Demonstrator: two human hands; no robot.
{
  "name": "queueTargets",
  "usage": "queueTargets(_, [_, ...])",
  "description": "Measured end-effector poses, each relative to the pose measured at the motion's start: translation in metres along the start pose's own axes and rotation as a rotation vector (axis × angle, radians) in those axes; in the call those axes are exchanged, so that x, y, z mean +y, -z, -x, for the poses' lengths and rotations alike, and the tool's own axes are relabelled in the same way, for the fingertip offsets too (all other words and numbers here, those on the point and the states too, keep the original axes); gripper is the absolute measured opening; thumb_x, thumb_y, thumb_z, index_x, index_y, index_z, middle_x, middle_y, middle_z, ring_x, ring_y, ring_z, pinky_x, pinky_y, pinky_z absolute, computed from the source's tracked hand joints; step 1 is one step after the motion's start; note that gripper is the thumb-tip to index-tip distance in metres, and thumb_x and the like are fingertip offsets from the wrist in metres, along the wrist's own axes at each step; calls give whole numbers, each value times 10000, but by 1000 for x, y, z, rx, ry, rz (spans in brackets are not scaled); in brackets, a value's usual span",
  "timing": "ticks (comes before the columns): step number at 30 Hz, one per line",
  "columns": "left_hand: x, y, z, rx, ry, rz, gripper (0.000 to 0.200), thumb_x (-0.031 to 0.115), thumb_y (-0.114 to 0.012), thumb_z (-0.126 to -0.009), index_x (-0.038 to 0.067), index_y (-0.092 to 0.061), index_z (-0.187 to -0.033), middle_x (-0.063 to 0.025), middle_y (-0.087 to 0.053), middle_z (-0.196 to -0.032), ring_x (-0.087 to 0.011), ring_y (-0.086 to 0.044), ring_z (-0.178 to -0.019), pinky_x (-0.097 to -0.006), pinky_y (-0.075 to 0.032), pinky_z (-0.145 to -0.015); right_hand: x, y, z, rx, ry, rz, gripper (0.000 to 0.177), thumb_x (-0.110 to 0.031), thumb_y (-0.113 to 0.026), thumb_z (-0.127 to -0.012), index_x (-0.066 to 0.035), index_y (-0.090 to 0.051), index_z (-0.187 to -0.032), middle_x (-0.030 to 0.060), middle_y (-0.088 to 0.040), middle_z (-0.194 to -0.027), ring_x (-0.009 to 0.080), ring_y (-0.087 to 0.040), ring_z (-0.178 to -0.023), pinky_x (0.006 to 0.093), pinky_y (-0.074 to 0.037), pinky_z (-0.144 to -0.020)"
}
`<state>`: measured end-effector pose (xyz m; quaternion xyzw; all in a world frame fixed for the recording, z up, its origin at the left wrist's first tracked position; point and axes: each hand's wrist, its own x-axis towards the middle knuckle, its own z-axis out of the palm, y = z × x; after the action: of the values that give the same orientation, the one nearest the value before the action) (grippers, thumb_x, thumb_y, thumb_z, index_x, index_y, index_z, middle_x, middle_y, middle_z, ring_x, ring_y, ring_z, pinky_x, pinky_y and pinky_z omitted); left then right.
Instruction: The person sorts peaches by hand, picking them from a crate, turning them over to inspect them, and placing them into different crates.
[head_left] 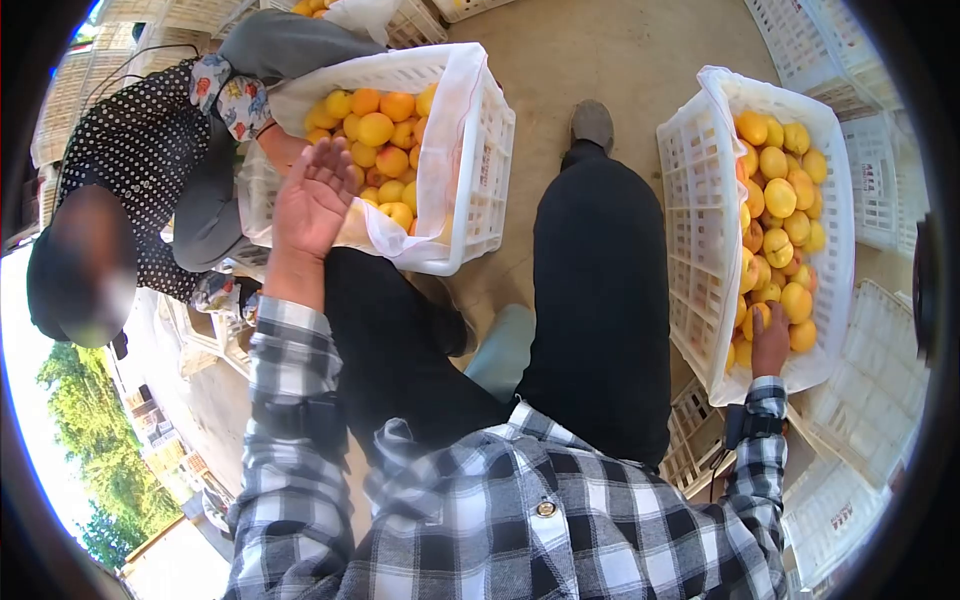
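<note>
My left hand (315,200) is raised beside the left white crate, palm turned up, fingers stretched out and nothing in it. That crate (487,165) has a white liner and holds many yellow-orange peaches (376,129). My right hand (770,345) reaches into the near end of the right white crate (690,240), its fingers curled against a peach (757,320). The far side of that grip is partly hidden. More yellow peaches (780,198) fill this second lined crate.
A co-worker in a dotted top (120,140) sits at the left, one forearm reaching to the left crate behind my left hand. Stacked white crates (870,350) stand along the right side. Between the two peach crates are my legs (600,300) and the concrete floor (560,60).
</note>
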<state>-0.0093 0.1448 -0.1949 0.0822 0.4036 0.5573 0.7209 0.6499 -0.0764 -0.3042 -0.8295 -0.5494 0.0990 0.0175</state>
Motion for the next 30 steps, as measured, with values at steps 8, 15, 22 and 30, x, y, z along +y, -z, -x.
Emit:
queueTargets(8, [23, 38, -52, 229, -5, -282, 232, 202, -594, -944, 69, -577, -1133, -78, -636, -1123, -205, -624, -997, -351, -537, -862, -10, -7, 13, 140, -75, 133, 505, -287, -675, -878, -34, -506, -1281, 218, -512, -1209, 383, -502, -1136, 425, -433, -952])
queueTargets(15, [20, 90, -130, 133, 59, -1710, 272, 305, -626, -909, 76, -629, -1056, -76, -677, -1015, -220, -654, -911, -336, -528, -763, -34, 19, -2, -357, -251, 238, 701, -408, -551, -943, 34, -318, -1434, 348, -381, -1399, 474, -413, -1275, 448, -395, -1030])
queueTargets(22, [27, 97, -84, -632, 100, -2099, 354, 343, -719, -830, 73, -652, -1050, -113, -651, -1016, -321, -614, -982, -394, -491, -842, -117, 138, -93, -54, -3, 39, 432, -197, -553, -971, -48, -470, -1368, 175, -547, -1337, 280, -586, -1165, 366, -461, -978])
queueTargets(30, [29, 125, -1, -538, -318, -1899, 204, 101, -756, -739, 41, -644, -898, -98, -639, -859, -319, -622, -821, -373, -514, -721, -479, 164, -139, -311, 1057, -127, 462, -135, -660, -831, -46, -559, -1273, 161, -613, -1233, 316, -589, -1147, 382, -443, -1004])
